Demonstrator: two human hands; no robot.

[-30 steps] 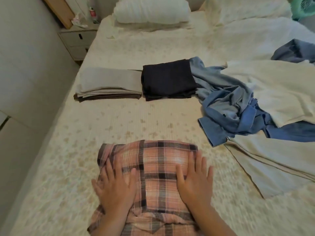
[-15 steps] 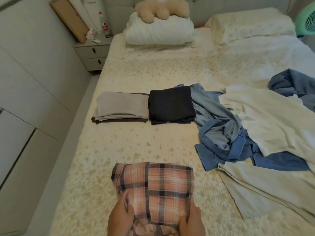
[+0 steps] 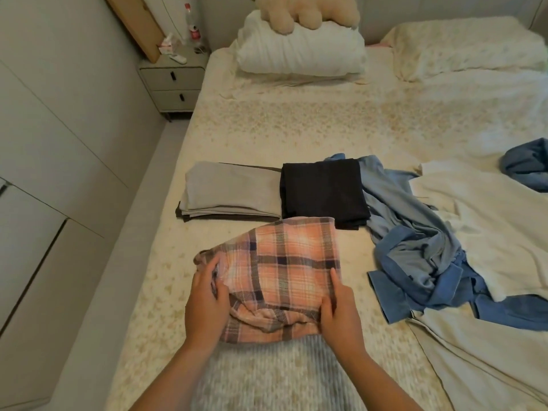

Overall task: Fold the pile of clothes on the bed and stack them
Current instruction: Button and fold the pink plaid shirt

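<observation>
**Bedroom folding session: plaid shirt ready for the stack**

Bedroom was dim, and the cream floral bed [image 3: 267, 137] carried everything. Both hands were on the folded pink plaid shirt [image 3: 284, 271], holding it up just above the sheet, near edge sagging a bit. Left hand [image 3: 206, 304] had its fingers curled round the shirt's left edge, thumb tucked into the fold. Right hand [image 3: 339, 312] clamped the right edge, index finger lying straight along the side.

My take on doing this step well: keep both sides pinched evenly so the layers don't slip open, carry it level, and set it squarely on a stack.

Just beyond sat the grey folded stack [image 3: 231, 191] and the black folded stack [image 3: 323, 191], side by side. To the right, the unfolded pile: blue shirts [image 3: 415, 247] tangled with white garments [image 3: 489, 232].
</observation>
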